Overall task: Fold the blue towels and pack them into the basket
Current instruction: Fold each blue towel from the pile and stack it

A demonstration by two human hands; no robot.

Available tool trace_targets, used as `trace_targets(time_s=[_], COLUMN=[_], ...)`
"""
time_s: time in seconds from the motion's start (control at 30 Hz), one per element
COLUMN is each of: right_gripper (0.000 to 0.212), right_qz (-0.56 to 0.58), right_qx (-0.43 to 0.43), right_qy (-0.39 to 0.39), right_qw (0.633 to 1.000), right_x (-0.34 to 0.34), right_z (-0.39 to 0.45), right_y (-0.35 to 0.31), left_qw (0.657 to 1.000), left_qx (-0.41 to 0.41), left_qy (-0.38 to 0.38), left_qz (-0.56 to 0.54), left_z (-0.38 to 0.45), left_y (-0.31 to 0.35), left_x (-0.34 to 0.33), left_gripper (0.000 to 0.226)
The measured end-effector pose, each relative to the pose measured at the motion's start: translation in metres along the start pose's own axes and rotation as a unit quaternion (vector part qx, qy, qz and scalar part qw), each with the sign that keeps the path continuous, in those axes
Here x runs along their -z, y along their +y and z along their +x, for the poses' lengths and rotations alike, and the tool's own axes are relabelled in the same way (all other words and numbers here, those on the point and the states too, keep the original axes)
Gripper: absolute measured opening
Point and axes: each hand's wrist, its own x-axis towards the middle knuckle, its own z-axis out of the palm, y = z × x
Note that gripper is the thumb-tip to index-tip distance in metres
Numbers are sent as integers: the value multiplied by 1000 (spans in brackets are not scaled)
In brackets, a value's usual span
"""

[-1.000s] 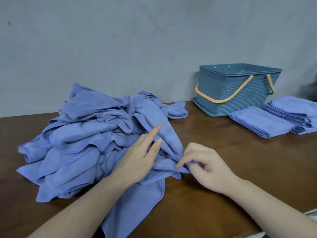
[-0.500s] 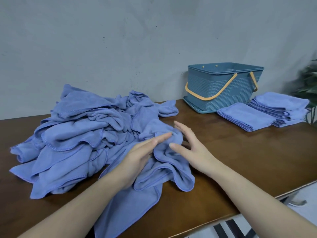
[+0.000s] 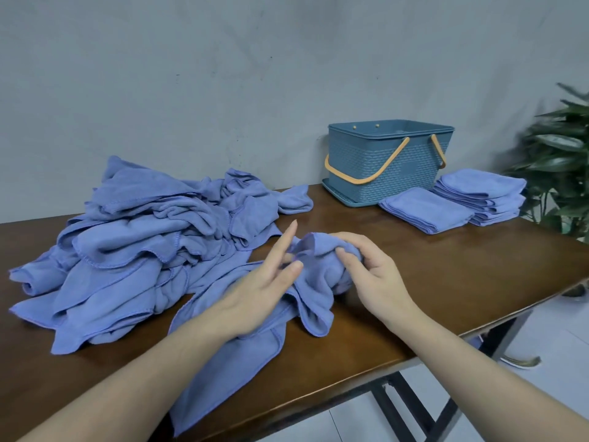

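Note:
A heap of crumpled blue towels (image 3: 143, 244) covers the left half of the brown table (image 3: 446, 282). One loose blue towel (image 3: 315, 301) lies bunched at the table's front between my hands. My right hand (image 3: 366, 269) grips a bunched part of it, fingers curled round the cloth. My left hand (image 3: 271, 282) rests on the same towel with its fingers straight, the index finger raised. The blue woven basket (image 3: 382, 183) with orange handles stands at the back right on a tray. Folded blue towels (image 3: 427, 208) and a folded stack (image 3: 481, 196) lie right of the basket.
A grey wall runs behind the table. A green potted plant (image 3: 561, 161) stands at the far right, past the table's corner. The table's front edge slants from lower left to right, with dark metal legs (image 3: 411, 397) and pale floor below.
My right hand has closed round the bunched towel, which it only touched half a second ago. My left hand stays on the cloth. The view has swung right, showing more of the plant.

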Motion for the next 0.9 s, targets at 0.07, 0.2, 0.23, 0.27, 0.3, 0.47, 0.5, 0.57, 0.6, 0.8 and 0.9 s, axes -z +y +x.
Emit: trace_targets(time_s=[0.07,0.2,0.23,0.27,0.3,0.47,0.5,0.57,0.6,0.8,0.9], right_gripper=[30,34,37,38,39,26,23,25,30,59,58], right_qz=[-23,-94,-136,-181,-223,-332,-337,-346,-350,-328,-338], right_qx=[1,-1,2,4,5,-1,3,24,28,-29,-26], right_qy=[-6,-64,-80,-100,-120,-177,-181,-184,-186,-265,-252], right_qw=[1000,994,987,978,968,926,924,920,917,907,907], right_x=[7,22,26,31,36,46,45,43,43,45,52], right_z=[-3,-8,-8,-8,-8,-8,-7,-3,-2,0,3], right_y=[0,0,1,3,5,-4,-6,-7,-7,-3,2], left_qw=[999,987,986,985,986,976,972,969,969,974,948], left_qx=[6,-8,-14,-13,-6,33,32,29,23,-29,-22], left_qy=[-11,-50,-50,-42,-29,53,60,43,26,-28,-48], left_qz=[48,150,159,164,166,207,224,242,245,222,315], left_z=[-1,0,1,1,2,10,13,14,14,5,-1], left_y=[2,-4,-6,-9,-10,-17,-20,-21,-21,-7,-5], left_x=[-1,4,6,8,10,24,26,27,27,26,27], left_gripper=[64,62,59,57,55,36,29,30,39,52,58])
